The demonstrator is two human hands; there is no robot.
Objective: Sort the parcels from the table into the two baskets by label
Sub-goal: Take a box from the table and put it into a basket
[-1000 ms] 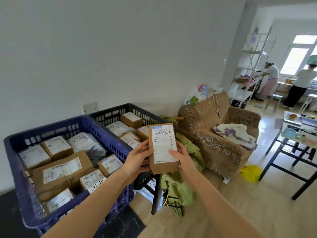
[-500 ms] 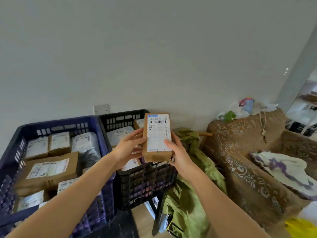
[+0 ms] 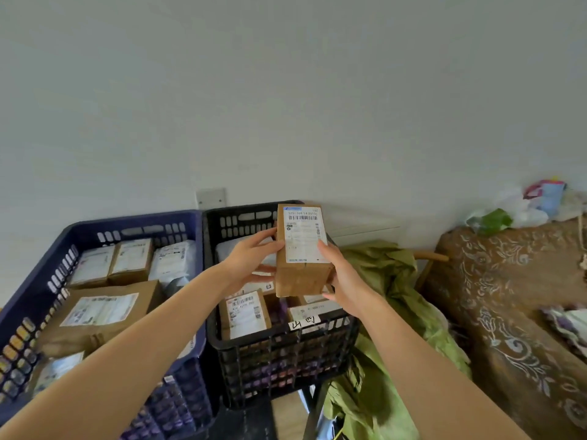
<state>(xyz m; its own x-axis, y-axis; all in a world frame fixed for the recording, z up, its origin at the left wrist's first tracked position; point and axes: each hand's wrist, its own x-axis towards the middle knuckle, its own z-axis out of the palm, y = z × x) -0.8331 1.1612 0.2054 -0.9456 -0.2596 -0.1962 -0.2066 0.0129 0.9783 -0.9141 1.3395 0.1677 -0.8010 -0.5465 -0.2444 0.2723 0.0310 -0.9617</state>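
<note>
Parcel (image 3: 301, 249) gripped between both hands — above black basket (image 3: 282, 350).

1. Left hand (image 3: 251, 265): bare, with slim fingers.
2. Right hand (image 3: 346, 281): bare too; the nails look short and plain, though the picture is too soft to be sure.
3. Left forearm (image 3: 127, 360): bare and smooth from wrist to frame edge.
4. Right forearm (image 3: 428, 369): bare and smooth, the same.

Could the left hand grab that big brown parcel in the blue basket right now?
Probably, once freed: the left hand grips the held box with the right hand. The big parcel lies uncovered on top in the open blue basket.
</note>
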